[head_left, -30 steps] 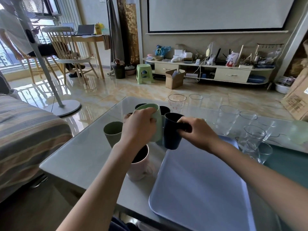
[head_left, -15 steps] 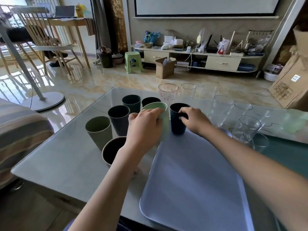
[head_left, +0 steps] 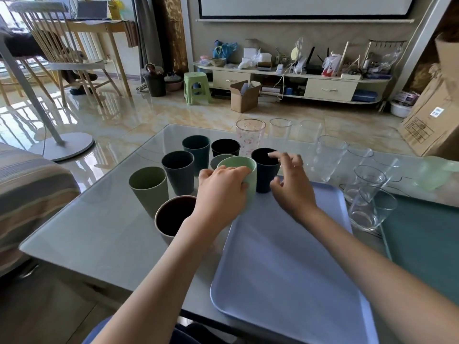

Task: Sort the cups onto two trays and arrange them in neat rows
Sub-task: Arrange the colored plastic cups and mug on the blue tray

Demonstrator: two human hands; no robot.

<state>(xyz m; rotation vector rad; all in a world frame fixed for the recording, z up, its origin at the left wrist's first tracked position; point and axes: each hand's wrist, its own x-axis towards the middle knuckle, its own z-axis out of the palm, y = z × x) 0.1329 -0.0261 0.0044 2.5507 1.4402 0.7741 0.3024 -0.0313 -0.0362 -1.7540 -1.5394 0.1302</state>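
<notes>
My left hand (head_left: 221,192) grips a light green cup (head_left: 242,170) at the far left corner of the lavender tray (head_left: 285,264). Right beside it a dark navy cup (head_left: 265,170) stands on the tray's far edge. My right hand (head_left: 290,184) hovers open just right of the navy cup, its fingers spread and off the cup. Several opaque cups stand on the table to the left: an olive cup (head_left: 147,187), a slate cup (head_left: 178,170), a teal cup (head_left: 196,148), a black cup (head_left: 225,147) and a pink mug (head_left: 173,217).
Several clear glasses (head_left: 327,157) stand along the far and right side of the glass table (head_left: 99,227), one patterned glass (head_left: 250,135) among them. A teal tray (head_left: 427,247) lies at the right. A striped sofa is at the left, and the table's near edge is close below.
The navy cup went from lifted to standing on the tray, and my right hand let go of it. My left hand brought the light green cup down beside it.
</notes>
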